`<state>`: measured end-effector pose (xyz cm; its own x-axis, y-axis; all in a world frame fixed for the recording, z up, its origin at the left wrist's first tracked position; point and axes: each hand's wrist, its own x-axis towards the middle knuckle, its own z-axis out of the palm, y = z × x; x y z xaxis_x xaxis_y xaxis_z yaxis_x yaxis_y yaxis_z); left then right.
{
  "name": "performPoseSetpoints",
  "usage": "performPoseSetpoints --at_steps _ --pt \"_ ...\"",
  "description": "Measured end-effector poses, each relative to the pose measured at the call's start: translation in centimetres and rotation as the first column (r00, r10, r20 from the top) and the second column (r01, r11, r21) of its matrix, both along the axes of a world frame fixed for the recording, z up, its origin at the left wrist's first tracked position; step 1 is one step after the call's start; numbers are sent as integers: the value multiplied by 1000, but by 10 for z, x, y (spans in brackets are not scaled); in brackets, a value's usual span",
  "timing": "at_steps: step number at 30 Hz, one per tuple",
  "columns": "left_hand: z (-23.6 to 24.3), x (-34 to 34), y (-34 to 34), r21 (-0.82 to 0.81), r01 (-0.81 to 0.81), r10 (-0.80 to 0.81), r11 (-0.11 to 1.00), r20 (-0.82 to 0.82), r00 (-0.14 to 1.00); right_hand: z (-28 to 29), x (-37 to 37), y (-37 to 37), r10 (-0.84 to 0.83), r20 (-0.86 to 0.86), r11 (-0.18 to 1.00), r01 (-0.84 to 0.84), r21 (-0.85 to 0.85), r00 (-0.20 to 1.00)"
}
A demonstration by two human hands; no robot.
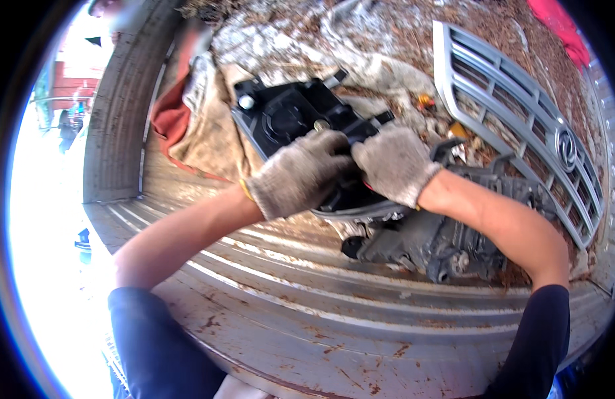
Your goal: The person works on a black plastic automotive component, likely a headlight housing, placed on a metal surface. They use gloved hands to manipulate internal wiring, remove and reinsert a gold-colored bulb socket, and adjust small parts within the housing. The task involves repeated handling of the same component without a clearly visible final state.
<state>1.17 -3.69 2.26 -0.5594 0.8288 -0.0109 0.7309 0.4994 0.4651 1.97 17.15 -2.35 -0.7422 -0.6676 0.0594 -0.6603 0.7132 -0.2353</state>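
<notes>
Head view: a black car lamp is laid on a cloth-littered truck bed, near the middle of the scene, its dark back turned upward and its pale rim shown at the lower edge. Both hands are covered by grey knitted gloves and are brought close together over the lower part of the lamp. The left hand is laid over the lamp with its fingers bent toward the right one; whether anything is gripped by it cannot be told. The right hand is held with its fingers curled in and the fingertips hidden, so its grip cannot be told either. Just above the left hand, a small pale knob is seen on the lamp, and a white round piece is set near its upper left corner.

To the left of the lamp, a tan cloth is spread, bordered by a red cloth. Below and beyond the right hand, a dusty grey car part is placed on the bed. Farther right, a silver grille is leaned at a slant over brown litter. An orange scrap is seen between the lamp and the grille.
</notes>
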Motion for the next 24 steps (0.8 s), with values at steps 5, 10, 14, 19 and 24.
performPoseSetpoints --at_steps 5,10,14,19,24 --pt "-7 3 4 18 -19 21 1000 -63 998 0 1 0 -6 0 994 6 111 1000" --pt "-15 13 1 -6 -62 60 998 -192 980 -2 1 -8 3 -5 991 -2 130 1000" --pt "-8 13 6 -88 -9 -17 996 -295 955 10 2 -3 -26 106 987 9 159 994" --pt "-11 33 16 -281 -111 -64 953 -546 835 7 -1 -11 -142 189 987 124 105 972" --pt "-3 42 25 -318 -189 -1 929 -514 858 0 5 -7 -131 148 991 125 47 980"
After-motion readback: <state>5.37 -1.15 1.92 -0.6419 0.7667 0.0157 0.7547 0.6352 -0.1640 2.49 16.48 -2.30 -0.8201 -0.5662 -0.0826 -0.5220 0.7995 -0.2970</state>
